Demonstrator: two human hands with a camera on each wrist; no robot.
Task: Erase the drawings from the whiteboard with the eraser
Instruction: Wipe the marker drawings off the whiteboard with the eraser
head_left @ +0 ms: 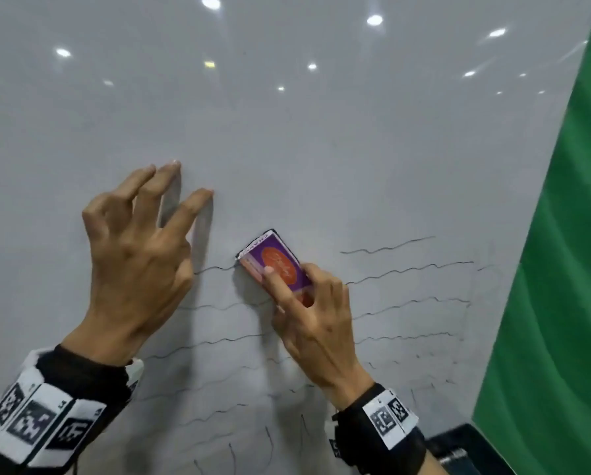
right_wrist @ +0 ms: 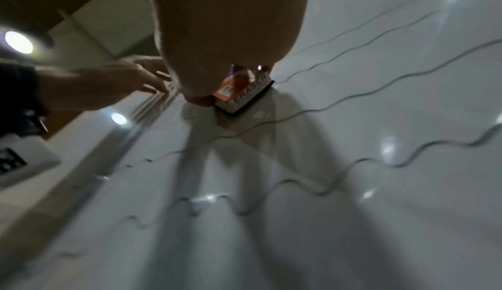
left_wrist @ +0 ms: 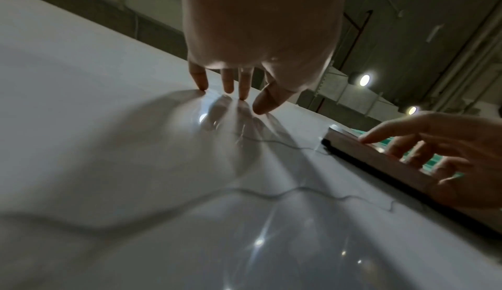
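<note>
Our right hand [head_left: 316, 323] grips the eraser [head_left: 274, 262], fingers curled over its purple and orange back and the forefinger laid along its near edge; its dark felt side lies flat against the whiteboard [head_left: 321, 149]. Just left of this hand, our left hand [head_left: 134, 255] holds nothing: its fingers [left_wrist: 199, 78] are spread and bent, with the tips touching the board. Wavy lines [head_left: 407, 270] run out to the right of the eraser, and more pass under and below both hands; one line reaches the eraser's left corner from under our left hand. Short strokes [head_left: 269, 440] sit below our wrists. Far right of the right hand hangs a green cloth [head_left: 561, 269].
</note>
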